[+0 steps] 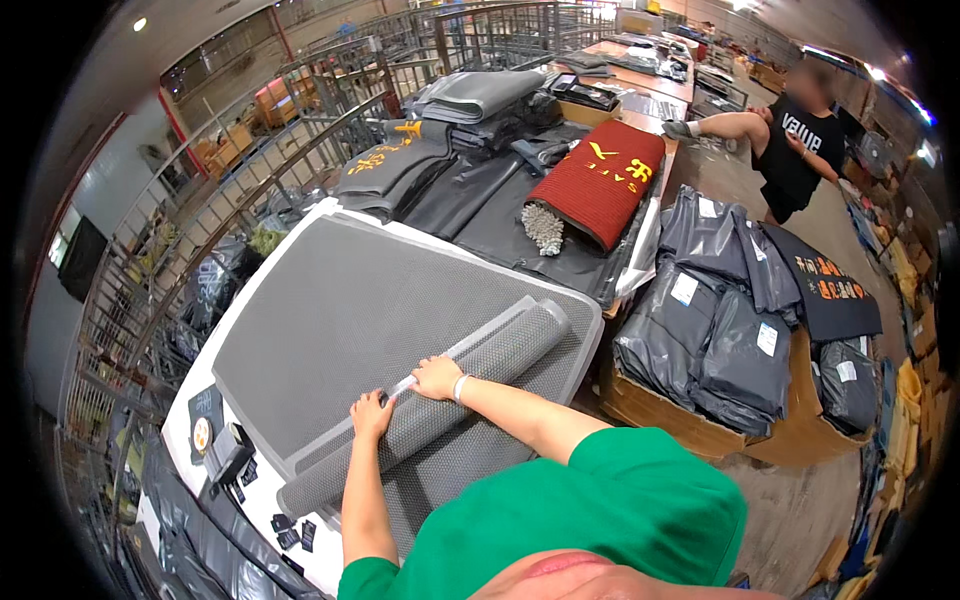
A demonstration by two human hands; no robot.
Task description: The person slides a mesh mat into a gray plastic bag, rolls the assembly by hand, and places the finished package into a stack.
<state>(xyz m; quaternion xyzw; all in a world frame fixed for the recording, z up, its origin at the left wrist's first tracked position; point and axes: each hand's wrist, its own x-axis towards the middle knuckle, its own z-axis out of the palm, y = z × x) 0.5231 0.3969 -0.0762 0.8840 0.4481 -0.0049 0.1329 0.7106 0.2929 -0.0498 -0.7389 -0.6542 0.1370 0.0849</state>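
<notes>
Hands close together, left hand [371, 414] and right hand [438, 378] with fingers curled on a cylindrical roll of dimpled grey mat [505, 350], exact grip unclear, the roll lying across flat grey matting [320, 300] on white table [320, 565]; beyond, folded ribbed red mat [605, 185], glossy dark plastic packages [732, 372].

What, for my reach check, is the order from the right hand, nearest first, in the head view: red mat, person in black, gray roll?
1. Gray roll: under the right hand
2. Red mat: ahead, right
3. Person in black: far right
</notes>
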